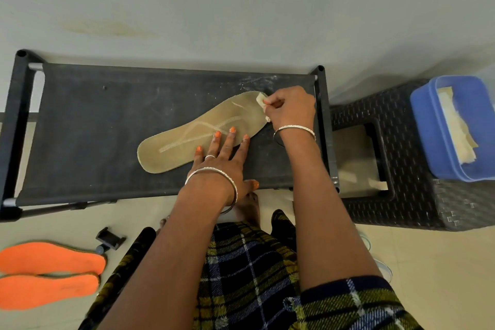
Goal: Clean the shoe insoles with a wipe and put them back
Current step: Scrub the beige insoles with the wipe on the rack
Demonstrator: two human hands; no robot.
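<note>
**Tan Insole Under Wiping on Black Rack**

A tan insole is found lying flat on the fabric top of the black rack. It is placed in the rack's right half, at a slant, with its broad end nearest the rack's far right corner. The left hand is laid flat on the insole's near edge, with fingers straight and spread and the thumb resting at the rack's front edge. Nothing is gripped by it. The right hand is held over the rack's right end, its fingers curled and pinched upon a small pale wipe. The wipe is pressed against the insole's broad end. Pale streaks are noted along the insole's surface.

On the floor in front of the rack's left end, two orange insoles are laid side by side. A small black clip is seen on the floor between them and the rack. Just to the right of the rack, a dark woven stool is stationed. A blue tub holding pale sheets is set on it.
</note>
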